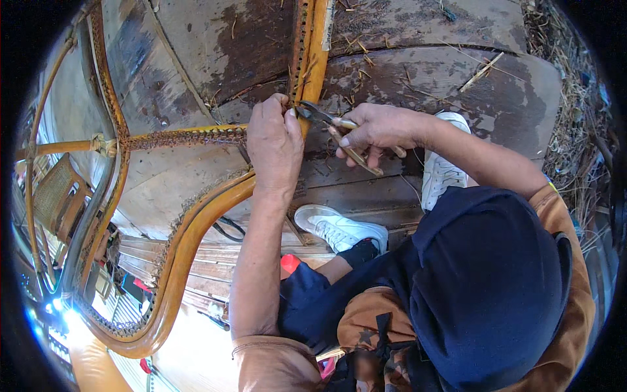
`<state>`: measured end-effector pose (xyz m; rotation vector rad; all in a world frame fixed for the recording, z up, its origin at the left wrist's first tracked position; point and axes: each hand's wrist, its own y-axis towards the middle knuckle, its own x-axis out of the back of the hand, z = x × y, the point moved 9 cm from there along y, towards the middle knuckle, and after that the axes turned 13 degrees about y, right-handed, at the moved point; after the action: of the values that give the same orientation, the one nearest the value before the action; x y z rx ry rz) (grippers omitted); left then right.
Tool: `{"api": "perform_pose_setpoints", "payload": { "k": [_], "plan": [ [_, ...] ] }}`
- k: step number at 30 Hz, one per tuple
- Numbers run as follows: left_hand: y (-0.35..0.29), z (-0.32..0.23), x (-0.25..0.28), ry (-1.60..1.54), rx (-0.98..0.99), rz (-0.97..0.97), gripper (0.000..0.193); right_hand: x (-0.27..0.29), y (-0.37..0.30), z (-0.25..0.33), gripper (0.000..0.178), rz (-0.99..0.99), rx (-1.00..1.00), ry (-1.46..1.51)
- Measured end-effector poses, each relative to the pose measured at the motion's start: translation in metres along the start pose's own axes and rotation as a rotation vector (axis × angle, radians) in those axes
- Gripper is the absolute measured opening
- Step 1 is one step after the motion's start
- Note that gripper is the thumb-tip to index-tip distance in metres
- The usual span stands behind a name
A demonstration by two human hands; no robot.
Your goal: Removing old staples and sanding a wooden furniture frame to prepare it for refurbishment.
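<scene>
A varnished, honey-brown furniture frame [171, 277], curved and pierced with rows of small holes along its edges, lies across the left and middle of the view. Rough, broken cane stubs stick out along several of its edges. My left hand [277, 140] is closed over the frame where its rails meet; the fingertips are partly hidden. In my right hand [379, 134] is a pair of pliers [356, 159] with dark metal jaws and tan handles. The jaws touch the upright rail [316, 59], just right of my left fingertips. What sits between them is too small to tell.
Wet, stained boards [418, 72] carry scattered cane scraps, with a pale sliver [481, 72] at the right. Dry debris [575, 117] borders the far right. White shoes [343, 227] stand below my hands. At the left are grey and brown bent poles [98, 202] and a woven cane panel [57, 193].
</scene>
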<state>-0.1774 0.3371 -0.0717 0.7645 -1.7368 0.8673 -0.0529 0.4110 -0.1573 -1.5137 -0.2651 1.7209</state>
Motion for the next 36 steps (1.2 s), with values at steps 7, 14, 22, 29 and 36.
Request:
{"api": "perform_pose_setpoints", "payload": {
  "k": [7,14,22,29,36],
  "plan": [
    [0.004,0.005,-0.006,-0.011,0.062,0.08,0.017,-0.001,-0.001,0.003,0.026,0.044,-0.009,0.068],
    [0.004,0.005,-0.008,-0.077,0.088,0.061,0.02,0.0,0.002,0.001,0.025,0.02,-0.024,0.057],
    [0.005,0.007,-0.007,-0.197,0.169,0.021,0.024,-0.008,-0.003,0.008,0.024,0.047,-0.048,0.185],
    [0.006,0.006,-0.002,-0.029,0.097,0.037,0.018,-0.006,0.001,0.017,0.022,-0.032,0.005,0.113],
    [0.006,0.003,-0.001,0.083,0.036,0.085,0.01,-0.009,0.003,0.013,0.02,-0.085,-0.009,0.054]
  ]
}}
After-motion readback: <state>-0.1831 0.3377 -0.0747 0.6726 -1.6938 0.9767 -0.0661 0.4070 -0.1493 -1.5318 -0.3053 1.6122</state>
